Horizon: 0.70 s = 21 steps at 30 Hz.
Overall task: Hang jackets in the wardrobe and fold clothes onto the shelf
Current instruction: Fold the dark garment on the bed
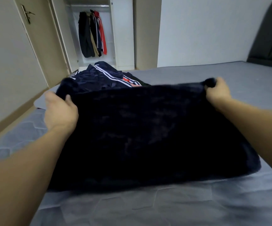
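Fold in hand — dark garment (148, 136) spread on the bed (148, 206).
Left hand (59, 110) and right hand (217, 91) each pinch a far corner; advise keeping edges level — pile (105, 75) lies beyond.

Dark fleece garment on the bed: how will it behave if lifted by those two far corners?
Probably floppy: the dark fleece garment bunches where the left hand and right hand grip its corners. Likely sags in the middle once lifted. The plush-looking nap probably grips rather than slips.
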Motion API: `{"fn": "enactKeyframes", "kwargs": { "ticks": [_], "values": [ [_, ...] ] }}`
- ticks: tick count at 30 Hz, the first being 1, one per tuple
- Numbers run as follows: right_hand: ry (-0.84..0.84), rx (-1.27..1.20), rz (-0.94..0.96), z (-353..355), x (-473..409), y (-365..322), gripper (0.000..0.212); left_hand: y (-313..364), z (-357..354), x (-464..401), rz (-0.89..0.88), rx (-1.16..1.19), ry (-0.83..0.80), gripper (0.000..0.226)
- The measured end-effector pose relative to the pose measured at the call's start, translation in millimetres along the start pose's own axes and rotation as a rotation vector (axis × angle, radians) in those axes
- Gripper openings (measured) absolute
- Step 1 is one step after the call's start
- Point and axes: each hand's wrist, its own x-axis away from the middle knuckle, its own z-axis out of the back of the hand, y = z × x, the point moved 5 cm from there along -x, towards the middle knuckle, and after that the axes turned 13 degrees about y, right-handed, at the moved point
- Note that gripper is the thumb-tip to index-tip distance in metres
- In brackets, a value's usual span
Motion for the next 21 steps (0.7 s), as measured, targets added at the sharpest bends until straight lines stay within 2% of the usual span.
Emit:
{"fn": "enactKeyframes", "kwargs": {
  "ticks": [2,4,7,10,13,17,21],
  "values": [
    [0.097,0.016,0.055,-5.3,-4.5,-8.7,0.034,-3.1,-10.0,-3.9,0.001,-0.013,-0.001,0.047],
    [0.129,0.094,0.062,-21.0,2.2,2.7,0.042,-18.5,-28.3,-0.6,0.045,-0.121,-0.099,0.055],
    [0.102,0.216,0.009,-47.8,14.5,38.5,0.047,-48.4,-54.8,18.0,0.124,-0.223,-0.237,0.045],
    [0.102,0.291,0.019,-69.1,10.7,64.2,0.047,-72.2,-76.6,32.5,0.106,-0.290,-0.275,0.039],
    [0.021,0.368,0.046,-92.7,9.8,81.7,0.047,-88.6,-88.4,35.5,0.129,-0.321,-0.265,0.043],
    [-0.127,0.418,-0.113,-115.4,10.2,110.1,0.052,-99.2,-105.4,35.7,0.099,-0.383,-0.359,0.052],
    [-0.116,0.455,-0.157,-116.2,11.1,108.8,0.056,-94.0,-108.4,40.1,0.055,-0.426,-0.389,0.055]
  ]
}}
